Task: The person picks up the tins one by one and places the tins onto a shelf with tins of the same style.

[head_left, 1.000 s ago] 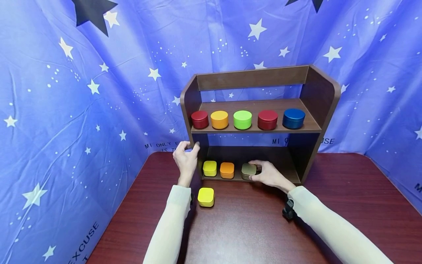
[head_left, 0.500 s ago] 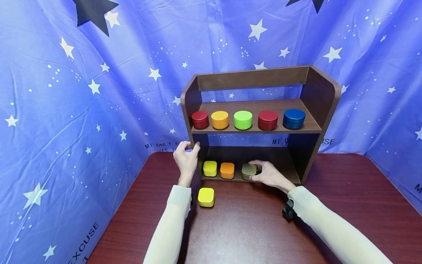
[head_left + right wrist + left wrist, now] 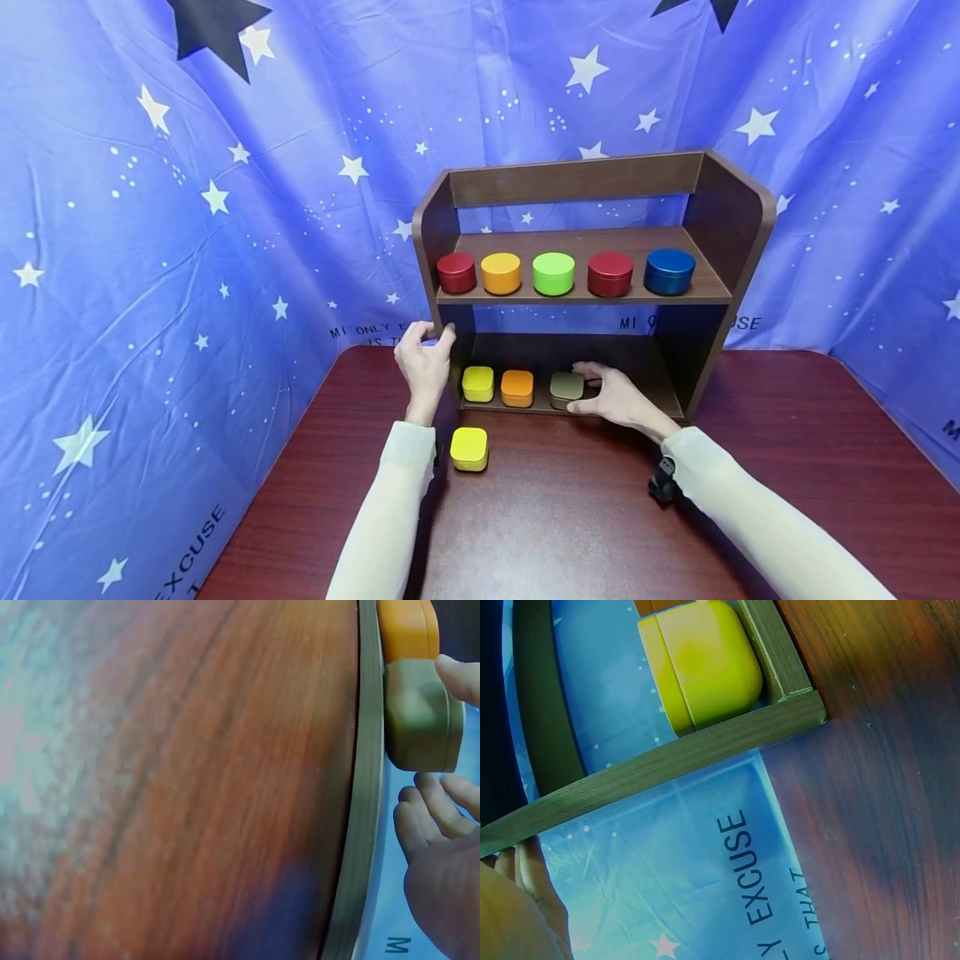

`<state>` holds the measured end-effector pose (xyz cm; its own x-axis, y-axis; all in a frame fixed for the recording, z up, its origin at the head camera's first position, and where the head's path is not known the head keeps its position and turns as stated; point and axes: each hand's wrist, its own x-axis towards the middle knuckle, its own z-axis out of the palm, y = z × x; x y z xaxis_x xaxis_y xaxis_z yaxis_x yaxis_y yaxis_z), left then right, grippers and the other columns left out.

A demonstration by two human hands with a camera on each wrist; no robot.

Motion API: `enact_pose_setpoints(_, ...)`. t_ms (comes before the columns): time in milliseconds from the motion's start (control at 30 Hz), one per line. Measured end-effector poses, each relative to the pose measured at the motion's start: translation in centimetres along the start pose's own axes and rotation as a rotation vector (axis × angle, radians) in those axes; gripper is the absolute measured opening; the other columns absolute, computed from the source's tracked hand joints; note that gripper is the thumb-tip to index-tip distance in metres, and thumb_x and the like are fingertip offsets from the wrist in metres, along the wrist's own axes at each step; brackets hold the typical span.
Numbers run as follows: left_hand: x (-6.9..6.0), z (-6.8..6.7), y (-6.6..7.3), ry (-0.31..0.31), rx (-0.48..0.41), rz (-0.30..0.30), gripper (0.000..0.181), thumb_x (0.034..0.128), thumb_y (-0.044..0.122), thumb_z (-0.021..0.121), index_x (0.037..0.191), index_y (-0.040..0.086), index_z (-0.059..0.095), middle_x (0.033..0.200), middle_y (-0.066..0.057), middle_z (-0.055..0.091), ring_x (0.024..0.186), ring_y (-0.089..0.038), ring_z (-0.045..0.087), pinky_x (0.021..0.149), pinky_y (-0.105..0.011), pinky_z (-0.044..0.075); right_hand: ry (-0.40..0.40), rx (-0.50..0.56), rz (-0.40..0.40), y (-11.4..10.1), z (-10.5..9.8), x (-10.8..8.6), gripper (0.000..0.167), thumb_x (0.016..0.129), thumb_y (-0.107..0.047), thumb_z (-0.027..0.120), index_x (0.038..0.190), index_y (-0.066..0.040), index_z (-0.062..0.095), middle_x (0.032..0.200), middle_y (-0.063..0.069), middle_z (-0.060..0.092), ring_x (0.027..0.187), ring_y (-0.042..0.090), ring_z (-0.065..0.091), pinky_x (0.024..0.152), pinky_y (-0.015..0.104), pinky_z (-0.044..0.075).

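Observation:
My left hand (image 3: pixel 423 362) grips the left side panel of a brown two-tier shelf (image 3: pixel 581 180); in the left wrist view its fingers (image 3: pixel 536 877) lie against that panel. On the lower tier stand a yellow square tin (image 3: pixel 477 384), an orange square tin (image 3: pixel 517 388) and an olive-green square tin (image 3: pixel 566 390). Beside the olive tin is my right hand (image 3: pixel 618 398), thumb and fingers spread. The right wrist view has its fingertips (image 3: pixel 427 780) apart from the olive tin, while the thumb (image 3: pixel 459 679) overlaps the tin's edge; contact is unclear there.
Another yellow square tin (image 3: pixel 469 449) sits on the reddish-brown table (image 3: pixel 555 533) before the shelf. Round tins fill a row on the upper tier: two red (image 3: pixel 456 273), one orange (image 3: pixel 501 274), one green (image 3: pixel 553 274), one blue (image 3: pixel 670 272). A starry blue curtain (image 3: pixel 300 208) hangs behind.
My right hand has loosened from the olive tin, its fingers spreading and drawing slightly right. The tin stays in place, and my left hand keeps its grip on the shelf.

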<state>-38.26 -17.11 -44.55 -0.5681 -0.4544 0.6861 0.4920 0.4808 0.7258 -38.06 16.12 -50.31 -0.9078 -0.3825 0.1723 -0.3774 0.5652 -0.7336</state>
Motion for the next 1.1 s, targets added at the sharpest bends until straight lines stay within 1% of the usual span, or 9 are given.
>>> enact_pose_setpoints(233, 0.0, 0.0, 0.1, 0.007, 0.004, 0.001, 0.017, 0.0843, 0.016, 0.084, 0.077, 0.002, 0.076, 0.081, -0.016, 0.075, 0.082, -0.042, 0.071, 0.078, -0.041, 0.049, 0.063, -0.002, -0.069, -0.1, -0.5, -0.4, 0.076, 0.085, -0.023, 0.091, 0.144, 0.012, 0.058, 0.144, 0.031, 0.067, 0.130, 0.048, 0.064, 0.113, 0.063, 0.050)
enact_pose_setpoints(367, 0.0, 0.0, 0.0, 0.012, -0.006, 0.008, 0.017, 0.0839, 0.015, 0.084, 0.077, 0.002, 0.076, 0.080, -0.017, 0.074, 0.081, -0.042, 0.070, 0.079, -0.053, 0.050, 0.118, -0.029, -0.109, -0.6, -0.5, -0.6, 0.074, 0.082, -0.022, 0.093, 0.141, 0.011, 0.061, 0.138, 0.030, 0.070, 0.127, 0.048, 0.065, 0.111, 0.061, 0.051)
enact_pose_setpoints(433, 0.0, 0.0, 0.1, 0.015, -0.007, 0.014, 0.017, 0.0837, 0.015, 0.084, 0.077, 0.002, 0.077, 0.079, -0.017, 0.074, 0.080, -0.041, 0.071, 0.079, -0.056, 0.050, 0.139, -0.034, -0.128, -0.9, -0.5, -0.8, 0.073, 0.081, -0.022, 0.094, 0.139, 0.009, 0.063, 0.136, 0.029, 0.071, 0.125, 0.046, 0.066, 0.109, 0.058, 0.053)
enact_pose_setpoints(533, 0.0, 0.0, 0.1, 0.014, -0.003, 0.013, 0.016, 0.0834, 0.015, 0.084, 0.077, 0.002, 0.077, 0.079, -0.017, 0.074, 0.081, -0.041, 0.071, 0.078, -0.049, 0.050, 0.164, -0.039, -0.154, -1.6, -0.4, -1.2, 0.072, 0.079, -0.022, 0.094, 0.137, 0.008, 0.065, 0.132, 0.028, 0.073, 0.121, 0.044, 0.067, 0.104, 0.053, 0.055)
enact_pose_setpoints(633, 0.0, 0.0, 0.0, 0.013, -0.008, 0.010, 0.017, 0.0833, 0.015, 0.084, 0.077, 0.002, 0.076, 0.080, -0.017, 0.074, 0.081, -0.044, 0.071, 0.077, -0.040, 0.049, 0.168, -0.037, -0.170, -2.4, -0.4, -1.6, 0.072, 0.079, -0.021, 0.094, 0.138, 0.007, 0.065, 0.131, 0.025, 0.073, 0.119, 0.042, 0.068, 0.102, 0.050, 0.056)
enact_pose_setpoints(700, 0.0, 0.0, 0.0, 0.012, -0.013, 0.009, 0.017, 0.0832, 0.015, 0.084, 0.077, 0.001, 0.076, 0.080, -0.018, 0.074, 0.081, -0.045, 0.071, 0.077, -0.036, 0.048, 0.165, -0.028, -0.180, -3.0, -0.3, -1.8, 0.071, 0.079, -0.021, 0.094, 0.138, 0.006, 0.065, 0.132, 0.024, 0.074, 0.120, 0.041, 0.068, 0.103, 0.051, 0.056)
enact_pose_setpoints(867, 0.0, 0.0, 0.0, 0.017, -0.023, 0.013, 0.017, 0.0829, 0.014, 0.084, 0.077, 0.001, 0.076, 0.080, -0.018, 0.075, 0.080, -0.042, 0.071, 0.076, -0.033, 0.046, 0.143, -0.009, -0.208, -4.1, 0.3, -2.2, 0.070, 0.080, -0.021, 0.094, 0.140, 0.003, 0.065, 0.134, 0.021, 0.073, 0.120, 0.039, 0.069, 0.104, 0.050, 0.057)
enact_pose_setpoints(933, 0.0, -0.1, 0.0, 0.017, -0.021, 0.016, 0.017, 0.0829, 0.015, 0.084, 0.077, 0.001, 0.076, 0.080, -0.017, 0.075, 0.080, -0.041, 0.071, 0.076, -0.036, 0.047, 0.124, 0.002, -0.214, -4.5, 0.6, -2.4, 0.070, 0.081, -0.021, 0.094, 0.140, 0.003, 0.065, 0.135, 0.020, 0.073, 0.119, 0.038, 0.070, 0.104, 0.048, 0.057)
enact_pose_setpoints(1100, 0.0, 0.0, 0.0, 0.015, -0.021, 0.020, 0.017, 0.0832, 0.015, 0.084, 0.077, 0.001, 0.077, 0.080, -0.018, 0.074, 0.080, -0.044, 0.070, 0.078, -0.055, 0.049, 0.070, 0.015, -0.236, -5.7, 1.5, -2.8, 0.071, 0.082, -0.023, 0.094, 0.143, 0.001, 0.064, 0.138, 0.019, 0.072, 0.120, 0.039, 0.070, 0.104, 0.047, 0.058)
